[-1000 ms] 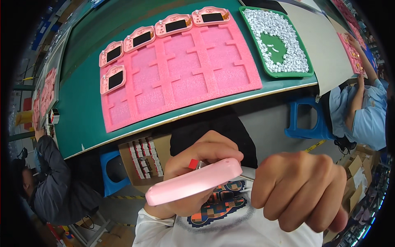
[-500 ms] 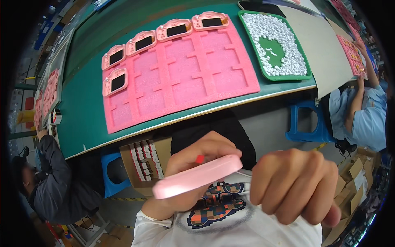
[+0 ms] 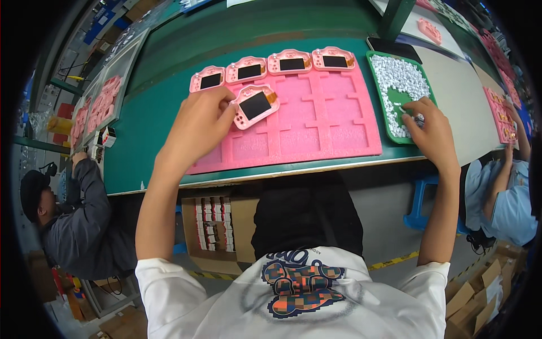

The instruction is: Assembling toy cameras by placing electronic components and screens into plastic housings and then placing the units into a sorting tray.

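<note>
A pink handheld game console half-shell with a black screen is tilted over the pink foam tray. My left hand is closed on its left edge, thumb and fingers pinching it. Its screen faces up, and an orange ribbon shows beside the screen. My right hand reaches into the green tray of small white parts. Its thumb and forefinger are apart, down among a few loose white pieces on the tray's bare patch. Several like shells lie in the foam's far row of pockets.
A black flat object lies behind the green tray. At left, a co-worker in a dark jacket sits by a bench with pink shells; another in light blue works at right. Below the table stands a cardboard box of small packages.
The pink shell, held edge-on near my chest before, is now over the foam tray in my left hand. My right hand went from a fist near my body to the green tray.
</note>
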Motion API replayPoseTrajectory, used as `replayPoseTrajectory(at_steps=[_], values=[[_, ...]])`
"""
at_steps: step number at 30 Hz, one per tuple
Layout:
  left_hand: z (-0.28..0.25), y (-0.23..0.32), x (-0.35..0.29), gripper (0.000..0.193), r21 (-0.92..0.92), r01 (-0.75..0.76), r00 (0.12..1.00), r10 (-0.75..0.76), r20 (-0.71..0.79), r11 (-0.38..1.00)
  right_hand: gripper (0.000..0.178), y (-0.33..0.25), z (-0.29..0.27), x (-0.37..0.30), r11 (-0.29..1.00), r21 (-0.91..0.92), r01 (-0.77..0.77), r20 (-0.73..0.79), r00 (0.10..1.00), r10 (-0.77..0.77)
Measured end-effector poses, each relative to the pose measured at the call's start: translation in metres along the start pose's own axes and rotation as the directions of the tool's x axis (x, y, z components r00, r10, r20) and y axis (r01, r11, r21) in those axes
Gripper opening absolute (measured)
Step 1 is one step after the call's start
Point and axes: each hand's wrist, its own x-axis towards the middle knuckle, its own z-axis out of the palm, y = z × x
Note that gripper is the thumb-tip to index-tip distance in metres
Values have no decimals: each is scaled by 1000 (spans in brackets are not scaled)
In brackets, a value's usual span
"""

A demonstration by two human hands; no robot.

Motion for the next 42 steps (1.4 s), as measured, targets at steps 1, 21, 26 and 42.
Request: replayPoseTrajectory(at_steps=[1, 21, 26, 42], values=[[1, -2, 10, 15, 98, -20, 1000, 19, 7, 995, 18, 2, 1, 3, 1000, -26, -18, 32, 999, 19], [27, -29, 31, 13, 461, -169, 961, 250, -120, 871, 14, 8, -3, 20, 989, 44, 142, 156, 977, -148], [31, -37, 25, 13, 504, -153, 953, 261, -151, 850, 12, 10, 2, 22, 969, 104, 224, 177, 954, -240], [37, -40, 27, 18, 643, -211, 887, 421, -190, 736, 8, -26, -2, 23, 947, 240, 214, 40, 972, -230]])
